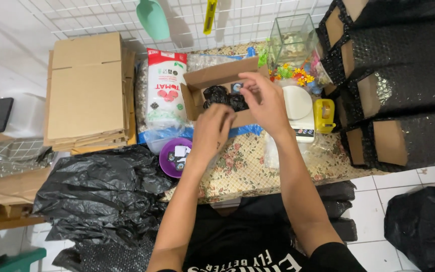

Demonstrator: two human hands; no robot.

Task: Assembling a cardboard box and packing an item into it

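Counting two hands (212,132) (265,103), one open box (212,78)

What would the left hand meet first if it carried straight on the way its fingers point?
Probably the black wrapped bundles inside the open cardboard box; the left hand is at the box's near edge, though depth is unclear.

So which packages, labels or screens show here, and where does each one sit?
Open cardboard box: under both hands, brown, holding small black bundles.
White bag: left of the box, red and green print.
Flat cartons: far left, brown stack.
Kitchen scale: right of the box, white, small display.
Purple bowl: near edge, small label squares inside.
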